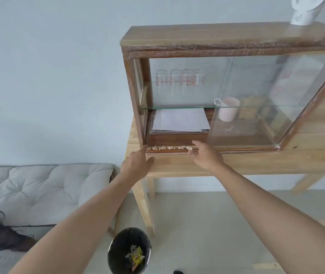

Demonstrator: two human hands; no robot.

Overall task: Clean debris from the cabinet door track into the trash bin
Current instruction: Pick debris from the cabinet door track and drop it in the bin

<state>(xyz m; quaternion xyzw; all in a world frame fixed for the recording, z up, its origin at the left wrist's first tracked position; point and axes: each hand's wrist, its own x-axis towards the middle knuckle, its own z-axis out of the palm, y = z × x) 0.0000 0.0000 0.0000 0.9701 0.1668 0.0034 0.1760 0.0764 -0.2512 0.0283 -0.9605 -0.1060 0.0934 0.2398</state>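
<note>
A wooden cabinet [226,50] with sliding glass doors stands on a light wooden table [256,163]. Its left door is slid aside, baring the bottom track [169,151]. Several pale crumbs of debris [170,148] lie in a row along that track. My left hand [136,164] rests at the track's left end, fingers apart, holding nothing. My right hand [207,155] is at the right end of the debris row, thumb and fingers spread around the track edge, with nothing visibly in it. A black trash bin [129,251] with some wrappers inside stands on the floor below the table.
Inside the cabinet are several glasses [179,80], a white mug [227,108] and a stack of papers [180,120]. A white vase [304,10] sits on top. A grey cushioned sofa [39,186] is at the left, with a person's dark hair at its edge.
</note>
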